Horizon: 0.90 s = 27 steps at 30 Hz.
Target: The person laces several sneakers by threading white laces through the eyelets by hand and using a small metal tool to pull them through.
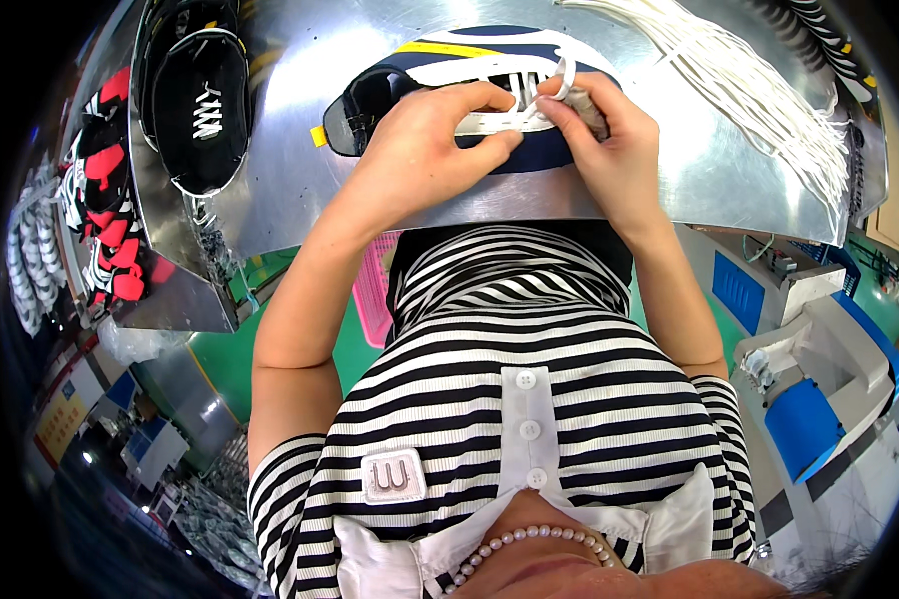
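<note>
A navy and white shoe upper [449, 68] with a yellow stripe lies sideways on the metal table in front of me. My left hand [428, 140] rests over its near side, thumb and fingers around the lacing edge. The fingers of my right hand [609, 135] pinch a white shoelace [566, 78] close to the toe end. Several white lace rows cross the shoe's opening between my hands. The left fingertips press at the lace and eyelet strip; exactly what they grip is partly hidden.
A bundle of white laces [739, 95] spreads over the right of the metal table [300, 190]. Black laced shoe uppers [202, 120] sit at the left, with red, black and white pieces [110, 220] beyond. A pink basket [373, 295] stands below the table edge.
</note>
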{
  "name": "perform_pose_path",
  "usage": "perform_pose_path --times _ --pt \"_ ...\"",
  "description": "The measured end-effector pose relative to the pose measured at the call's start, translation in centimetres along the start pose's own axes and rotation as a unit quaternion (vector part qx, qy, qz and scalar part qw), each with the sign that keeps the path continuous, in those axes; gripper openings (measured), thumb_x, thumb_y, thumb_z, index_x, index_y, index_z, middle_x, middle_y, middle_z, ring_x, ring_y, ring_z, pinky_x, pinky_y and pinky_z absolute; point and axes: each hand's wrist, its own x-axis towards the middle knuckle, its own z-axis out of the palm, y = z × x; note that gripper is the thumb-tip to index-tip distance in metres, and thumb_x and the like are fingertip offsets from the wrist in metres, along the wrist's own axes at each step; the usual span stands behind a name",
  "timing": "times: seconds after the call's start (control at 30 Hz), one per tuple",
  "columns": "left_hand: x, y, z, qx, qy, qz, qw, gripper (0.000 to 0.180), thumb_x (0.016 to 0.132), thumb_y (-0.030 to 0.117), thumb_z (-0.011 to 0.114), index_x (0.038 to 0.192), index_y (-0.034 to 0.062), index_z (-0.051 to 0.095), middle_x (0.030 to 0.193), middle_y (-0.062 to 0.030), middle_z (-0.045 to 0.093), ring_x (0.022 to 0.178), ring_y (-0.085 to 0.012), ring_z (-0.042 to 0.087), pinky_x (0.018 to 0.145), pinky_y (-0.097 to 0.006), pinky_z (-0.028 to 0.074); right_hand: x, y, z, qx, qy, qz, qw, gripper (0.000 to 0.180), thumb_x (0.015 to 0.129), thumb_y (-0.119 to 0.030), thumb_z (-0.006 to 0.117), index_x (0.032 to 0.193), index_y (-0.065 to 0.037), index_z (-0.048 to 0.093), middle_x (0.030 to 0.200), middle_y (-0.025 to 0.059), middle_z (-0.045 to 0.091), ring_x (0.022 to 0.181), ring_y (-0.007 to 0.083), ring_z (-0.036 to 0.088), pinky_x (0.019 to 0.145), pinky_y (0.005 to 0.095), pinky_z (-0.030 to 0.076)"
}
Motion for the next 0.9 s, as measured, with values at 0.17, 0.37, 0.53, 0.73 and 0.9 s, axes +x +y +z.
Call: perform_pose_path --times 0.17,0.37,0.53,0.73,0.9 --pt "0.5 -0.5 0.8 0.028 0.027 -0.004 0.999 0.03 0.083 0.024 0.074 0.103 0.0023 0.067 0.092 -0.012 0.071 0.083 -0.0252 0.068 0.078 -0.033 0.051 0.0 0.4 -0.1 -0.109 -0.017 -0.078 0.991 0.023 0.083 -0.002 0.07 0.104 -0.006 0.065 0.09 0.0072 0.066 0.066 0.02 0.064 0.058 0.0274 0.051" --pt "0.6 -0.4 1.6 0.105 0.063 -0.011 0.992 0.027 0.081 0.028 0.073 0.096 0.0067 0.068 0.088 -0.0105 0.071 0.079 -0.0301 0.068 0.071 -0.036 0.052 -0.5 -1.6 -0.1 -0.022 0.025 0.017 0.999 0.021 0.087 -0.004 0.069 0.107 -0.004 0.062 0.093 0.0092 0.067 0.074 0.0177 0.067 0.064 0.0268 0.053" --pt "0.5 -0.3 1.8 0.125 0.095 0.038 0.987 0.026 0.08 0.028 0.073 0.094 0.0063 0.068 0.087 -0.0102 0.071 0.077 -0.0307 0.067 0.07 -0.037 0.052 -3.9 -3.6 -2.3 0.004 -0.038 0.101 0.994 0.029 0.09 -0.007 0.069 0.116 0.0 0.058 0.094 0.0118 0.069 0.081 0.0136 0.068 0.07 0.0272 0.053" --pt "0.5 -0.7 1.9 0.141 0.094 0.029 0.985 0.025 0.08 0.027 0.073 0.092 0.0055 0.068 0.086 -0.0097 0.071 0.076 -0.0303 0.067 0.069 -0.037 0.051 -3.9 -3.0 -1.6 -0.044 -0.06 0.158 0.985 0.018 0.093 -0.01 0.063 0.104 0.0 0.053 0.085 0.0146 0.071 0.075 0.0222 0.072 0.067 0.0307 0.054" --pt "0.4 -0.5 1.9 0.13 0.097 0.046 0.986 0.024 0.08 0.025 0.073 0.091 0.004 0.068 0.086 -0.0102 0.071 0.076 -0.0302 0.067 0.067 -0.036 0.051 -3.6 -2.1 -1.3 -0.043 -0.078 0.151 0.984 0.017 0.093 -0.01 0.062 0.103 0.0 0.052 0.078 0.0129 0.071 0.068 0.0216 0.071 0.062 0.0297 0.053"
